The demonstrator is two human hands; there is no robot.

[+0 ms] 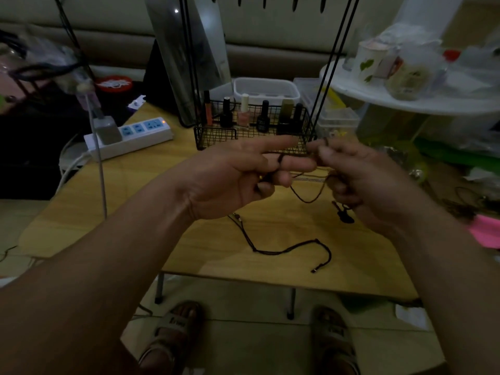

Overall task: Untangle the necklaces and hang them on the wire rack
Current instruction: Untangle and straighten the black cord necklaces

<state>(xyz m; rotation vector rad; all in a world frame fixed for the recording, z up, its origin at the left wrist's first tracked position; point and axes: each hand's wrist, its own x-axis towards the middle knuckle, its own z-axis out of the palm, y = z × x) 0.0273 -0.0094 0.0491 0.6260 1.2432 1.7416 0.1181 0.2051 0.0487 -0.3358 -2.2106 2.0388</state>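
Note:
Both hands are raised over a small wooden table [130, 185]. My left hand [230, 177] has a dark necklace cord [305, 197] looped round one finger, with the lower fingers curled on it. My right hand [359, 180] pinches the same cord, and a dark pendant [343, 213] hangs below it. Another dark cord necklace [286, 249] lies slack on the table near the front edge. The black wire rack [254, 132] stands at the back of the table, its thin uprights rising out of view.
Several nail polish bottles [244, 113] stand in the rack's basket. A white power strip [130, 138] with a plugged charger lies at the left. A white tray [266, 90] and clear boxes sit behind. A cluttered round white table [405, 101] is at the right. My sandalled feet are below.

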